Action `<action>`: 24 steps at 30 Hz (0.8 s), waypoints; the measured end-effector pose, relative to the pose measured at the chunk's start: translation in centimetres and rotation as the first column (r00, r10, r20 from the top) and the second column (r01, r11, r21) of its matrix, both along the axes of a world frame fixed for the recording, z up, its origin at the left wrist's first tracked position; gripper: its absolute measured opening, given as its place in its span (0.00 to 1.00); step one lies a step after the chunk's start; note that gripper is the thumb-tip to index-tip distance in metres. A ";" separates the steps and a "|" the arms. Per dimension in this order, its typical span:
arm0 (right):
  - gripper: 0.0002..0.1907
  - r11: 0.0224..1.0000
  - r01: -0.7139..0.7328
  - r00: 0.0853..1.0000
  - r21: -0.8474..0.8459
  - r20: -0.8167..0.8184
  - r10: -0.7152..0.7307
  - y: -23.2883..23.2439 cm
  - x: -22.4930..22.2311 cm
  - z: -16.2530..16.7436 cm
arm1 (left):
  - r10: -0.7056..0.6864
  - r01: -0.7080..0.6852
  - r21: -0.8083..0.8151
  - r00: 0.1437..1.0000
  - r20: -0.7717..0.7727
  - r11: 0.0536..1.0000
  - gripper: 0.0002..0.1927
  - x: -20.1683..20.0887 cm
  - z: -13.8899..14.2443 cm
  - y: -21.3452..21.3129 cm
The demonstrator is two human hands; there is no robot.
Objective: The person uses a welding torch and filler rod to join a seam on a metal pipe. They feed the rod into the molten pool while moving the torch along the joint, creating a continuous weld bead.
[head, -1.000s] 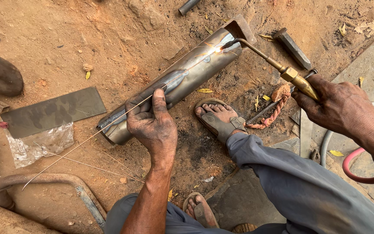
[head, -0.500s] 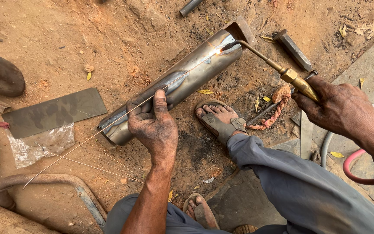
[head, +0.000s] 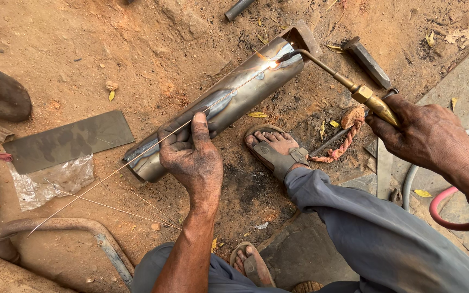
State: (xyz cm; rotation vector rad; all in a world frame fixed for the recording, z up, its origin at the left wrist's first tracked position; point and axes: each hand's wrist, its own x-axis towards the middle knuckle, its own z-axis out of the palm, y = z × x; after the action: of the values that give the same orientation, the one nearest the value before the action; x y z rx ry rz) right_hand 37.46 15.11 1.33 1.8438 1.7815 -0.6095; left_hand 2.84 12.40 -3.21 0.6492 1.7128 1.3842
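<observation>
— What is seen from the head camera?

— A dull grey sheet-metal cylinder (head: 218,106) is laid slantwise on reddish, crumbly dirt ground (head: 109,43), its seam lit by a small bright flame at the upper end. A brass-bodied torch (head: 348,84) with a thin bent nozzle is pointed at that spot.

— And the hands?

— The left hand (head: 191,157) is pressed on the cylinder's lower half, fingers curled closed around a thin filler rod (head: 137,157) that is stretched along the seam towards the flame. The right hand (head: 427,135) is clenched around the torch handle, fingers fully wrapped.

— What lies around them?

— A flat grey metal plate (head: 69,141) and crumpled clear plastic (head: 55,179) are set well apart to the left. A sandalled foot (head: 272,149) is planted just beside the cylinder, and a steel chisel (head: 367,59) is left near the torch. Red and white hoses (head: 441,211) are looped at the right edge. Bare dirt is left open above the cylinder.
</observation>
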 end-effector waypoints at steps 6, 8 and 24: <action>0.22 0.999 0.008 0.999 -0.049 0.035 -0.006 0.1 -0.1 -0.1 | 0.024 -0.023 0.034 1.000 -0.017 0.999 0.12 -0.1 0.1 0.0; 0.22 1.000 -0.024 0.999 -0.014 0.033 0.024 0.1 -0.1 -0.1 | 0.016 -0.015 0.014 0.999 -0.029 1.000 0.13 -0.1 0.2 -0.1; 0.21 0.999 -0.018 1.000 -0.030 0.022 0.018 0.1 -0.2 -0.1 | 0.004 -0.005 -0.016 0.999 -0.032 1.000 0.14 -0.1 0.1 0.1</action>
State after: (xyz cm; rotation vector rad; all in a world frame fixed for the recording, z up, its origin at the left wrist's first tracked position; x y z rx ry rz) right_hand 37.31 15.19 1.26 1.8063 1.7639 -0.6034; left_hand 2.74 12.46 -3.12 0.6622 1.7495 1.3688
